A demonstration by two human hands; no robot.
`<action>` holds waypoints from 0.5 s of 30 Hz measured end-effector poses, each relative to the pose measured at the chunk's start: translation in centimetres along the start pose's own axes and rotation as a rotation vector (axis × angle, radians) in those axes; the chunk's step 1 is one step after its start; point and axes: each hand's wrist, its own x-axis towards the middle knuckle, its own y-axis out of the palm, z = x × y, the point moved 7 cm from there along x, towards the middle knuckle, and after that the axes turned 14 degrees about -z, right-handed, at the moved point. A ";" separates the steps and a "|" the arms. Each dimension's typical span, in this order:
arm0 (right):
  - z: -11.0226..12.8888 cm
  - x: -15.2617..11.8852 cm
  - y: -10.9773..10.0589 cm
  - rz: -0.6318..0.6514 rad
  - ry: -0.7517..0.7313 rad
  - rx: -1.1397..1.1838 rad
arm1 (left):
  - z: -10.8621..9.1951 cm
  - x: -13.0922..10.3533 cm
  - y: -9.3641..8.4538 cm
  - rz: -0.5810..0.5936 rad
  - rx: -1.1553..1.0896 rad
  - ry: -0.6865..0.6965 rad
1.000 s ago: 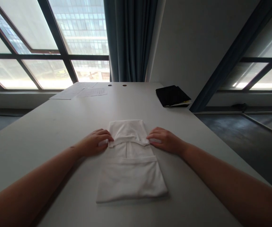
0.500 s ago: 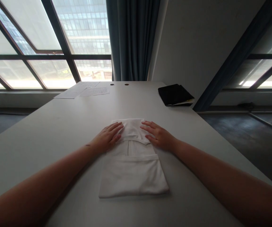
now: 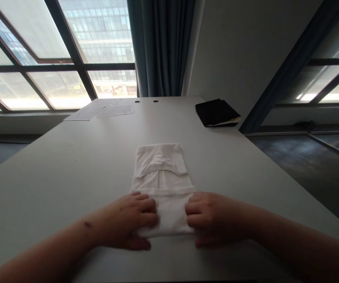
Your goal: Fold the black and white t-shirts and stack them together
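Observation:
A white T-shirt lies folded into a narrow strip on the table, its curved neckline part folded down at the far end and a wider flap at the near end. A thin gap shows between the side folds in the middle. My left hand has its fingers curled over the left of the near flap, the thumb low by the near edge. At the right side of that flap, my right hand is curled in the same way, with its fingertips bent into the cloth and its thumb underneath, partly in shadow.
The white table stretches toward the window. Printed sheets of paper lie at its far left. A black folder with papers inside sits by the far right edge. Behind hangs a blue-grey curtain.
Both hands have moved from the far end of the T-shirt back to its near flap. Their fingers, stretched flat before, are now curled. The view has shifted slightly.

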 end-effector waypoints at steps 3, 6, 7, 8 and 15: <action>1.0 -0.1 0.8 0.061 0.056 -0.123 | -0.9 -0.2 1.2 0.051 0.062 -0.023; 0.3 -0.2 1.0 0.045 0.162 -0.212 | -0.3 -0.5 1.3 0.026 0.119 -0.060; 0.1 -0.2 1.0 0.038 0.185 -0.224 | 0.1 -0.5 1.2 0.011 0.148 -0.073; -0.1 -0.3 1.0 0.029 0.201 -0.234 | 0.4 -0.7 1.0 -0.003 0.176 -0.087; -0.7 -0.5 0.7 -0.023 0.176 -0.165 | 1.6 -1.6 -1.3 -0.014 0.130 -0.092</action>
